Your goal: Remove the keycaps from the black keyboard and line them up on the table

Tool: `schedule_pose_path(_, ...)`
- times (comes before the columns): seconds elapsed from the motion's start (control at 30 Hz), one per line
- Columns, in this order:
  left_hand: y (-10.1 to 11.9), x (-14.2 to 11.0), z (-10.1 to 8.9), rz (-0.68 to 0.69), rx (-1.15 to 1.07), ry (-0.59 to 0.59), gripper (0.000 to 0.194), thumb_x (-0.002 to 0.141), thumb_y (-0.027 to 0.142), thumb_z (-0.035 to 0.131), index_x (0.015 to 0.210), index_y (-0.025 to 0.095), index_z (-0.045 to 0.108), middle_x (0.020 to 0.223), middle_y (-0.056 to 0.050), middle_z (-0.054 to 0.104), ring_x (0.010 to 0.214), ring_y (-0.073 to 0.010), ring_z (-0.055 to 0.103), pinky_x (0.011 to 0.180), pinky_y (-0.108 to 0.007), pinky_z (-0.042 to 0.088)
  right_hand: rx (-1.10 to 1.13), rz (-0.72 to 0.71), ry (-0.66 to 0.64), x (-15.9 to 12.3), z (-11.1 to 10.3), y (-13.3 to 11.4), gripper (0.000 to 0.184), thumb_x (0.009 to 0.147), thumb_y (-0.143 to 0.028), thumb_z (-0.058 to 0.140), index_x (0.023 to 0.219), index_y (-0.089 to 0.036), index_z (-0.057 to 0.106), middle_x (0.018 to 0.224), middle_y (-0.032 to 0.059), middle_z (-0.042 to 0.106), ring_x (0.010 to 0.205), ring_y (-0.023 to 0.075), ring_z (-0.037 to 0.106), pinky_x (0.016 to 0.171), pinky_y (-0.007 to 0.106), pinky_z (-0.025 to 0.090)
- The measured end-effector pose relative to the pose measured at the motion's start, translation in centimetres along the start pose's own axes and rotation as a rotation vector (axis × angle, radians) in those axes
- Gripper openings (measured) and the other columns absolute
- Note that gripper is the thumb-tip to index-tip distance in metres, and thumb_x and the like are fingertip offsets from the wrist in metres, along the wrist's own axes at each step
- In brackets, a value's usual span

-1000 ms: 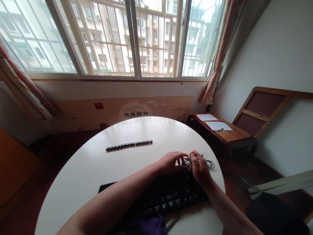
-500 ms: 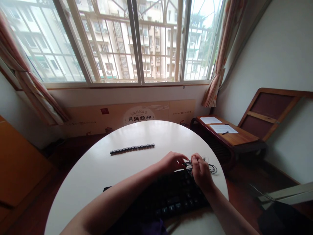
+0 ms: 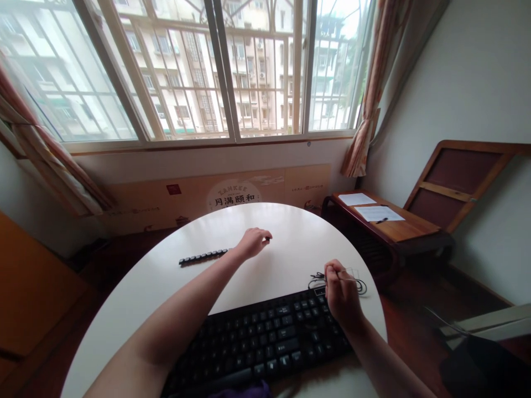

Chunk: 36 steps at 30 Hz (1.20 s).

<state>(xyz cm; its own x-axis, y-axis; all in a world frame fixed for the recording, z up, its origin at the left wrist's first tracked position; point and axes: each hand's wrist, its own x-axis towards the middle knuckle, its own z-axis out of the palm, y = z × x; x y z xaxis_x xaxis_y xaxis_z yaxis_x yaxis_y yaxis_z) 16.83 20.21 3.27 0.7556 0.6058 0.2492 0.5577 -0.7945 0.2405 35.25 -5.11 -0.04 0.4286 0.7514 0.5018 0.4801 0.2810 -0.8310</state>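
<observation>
My left hand [image 3: 253, 242] reaches over the far middle of the table, its fingertips pinched on a small black keycap [image 3: 267, 239]. It is at the right end of a row of black keycaps [image 3: 203, 256], whose right part the hand and forearm hide. My right hand [image 3: 342, 290] is closed above the upper right corner of a black keyboard [image 3: 265, 337]. Out of its fist sticks a thin wire loop [image 3: 352, 272], which looks like a wire keycap puller. Its handle is hidden in the fingers. Part of the keyboard's left side lies under my left forearm.
A coiled black cable [image 3: 362, 287] lies behind the right hand on the round white table [image 3: 290, 232]. Purple cloth [image 3: 244, 390] shows at the keyboard's near edge. To the right stands a low wooden bench [image 3: 402, 226] with papers [image 3: 379, 213] and a pen.
My left hand has moved from beside the right hand, away and left to the keycap row's right end, with a keycap in its fingers. My right hand stays over the keyboard corner.
</observation>
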Motion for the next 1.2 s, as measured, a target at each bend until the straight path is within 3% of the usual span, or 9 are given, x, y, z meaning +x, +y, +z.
schedule_pose_path(0.17,-1.5,-0.7,0.8,0.017,0.084,-0.058,0.019,0.079,0.019,0.066,0.094,0.025,0.076,0.097,-0.003,0.076,0.098,-0.0247,0.064,0.101,-0.041,0.04,0.009,-0.021,-0.028,0.1,0.0,-0.2,0.03,0.102,-0.032,0.033,0.076,-0.022,0.045,0.059,-0.0034,0.039,0.05,0.0138,0.041,0.05,0.027,0.035)
schedule_pose_path(0.33,-2.4,-1.2,1.2,-0.023,0.104,-0.044,0.022,0.079,0.021,0.064,0.097,0.025,0.077,0.11,-0.005,0.073,0.103,-0.0254,0.062,0.096,-0.037,0.045,-0.032,-0.067,-0.033,0.3,-0.1,-0.6,0.029,0.101,-0.031,0.034,0.076,-0.021,0.046,0.058,-0.0038,0.039,0.05,0.0139,0.041,0.052,0.028,0.034)
schedule_pose_path(0.6,-3.1,-1.4,1.4,-0.085,0.073,-0.045,0.03,0.08,0.022,0.065,0.108,0.025,0.074,0.103,-0.003,0.075,0.099,-0.0243,0.064,0.091,-0.034,0.048,-0.068,-0.089,-0.02,0.3,-0.1,-0.7,0.029,0.101,-0.03,0.034,0.075,-0.022,0.046,0.058,-0.0036,0.04,0.051,0.0139,0.04,0.053,0.028,0.034)
schedule_pose_path(0.87,-3.3,-1.5,1.3,-0.095,0.074,-0.036,0.029,0.077,0.024,0.069,0.105,0.026,0.074,0.1,-0.002,0.075,0.099,-0.0246,0.064,0.093,-0.036,0.047,-0.016,-0.068,0.004,0.0,-0.1,-0.4,0.029,0.1,-0.03,0.035,0.075,-0.022,0.046,0.057,-0.0041,0.037,0.049,0.0134,0.038,0.049,0.027,0.033)
schedule_pose_path(0.97,-2.4,-1.7,0.5,-0.065,0.078,-0.019,0.033,0.079,0.03,0.071,0.111,0.025,0.072,0.117,-0.006,0.07,0.109,-0.0283,0.059,0.098,-0.042,0.044,0.001,-0.042,0.027,-0.1,-0.1,-0.2,0.029,0.1,-0.031,0.036,0.074,-0.021,0.046,0.058,-0.0036,0.038,0.05,0.0131,0.039,0.048,0.026,0.033)
schedule_pose_path(1.03,-1.2,-2.2,-0.6,-0.013,0.083,0.052,0.036,0.083,0.035,0.069,0.117,0.023,0.069,0.13,-0.01,0.062,0.119,-0.0303,0.054,0.103,-0.046,0.04,0.043,-0.013,0.084,-0.1,-0.1,0.0,0.029,0.099,-0.032,0.036,0.074,-0.022,0.045,0.059,-0.0034,0.039,0.05,0.0129,0.04,0.046,0.026,0.033)
schedule_pose_path(1.2,2.3,-6.4,-6.0,0.158,0.059,0.347,0.027,0.092,0.034,0.058,0.114,0.022,0.069,0.128,-0.01,0.061,0.12,-0.0279,0.053,0.104,-0.049,0.042,0.133,0.022,0.212,0.0,-0.6,-1.4,0.029,0.098,-0.036,0.037,0.073,-0.023,0.042,0.057,-0.004,0.042,0.045,0.0118,0.041,0.042,0.025,0.035)
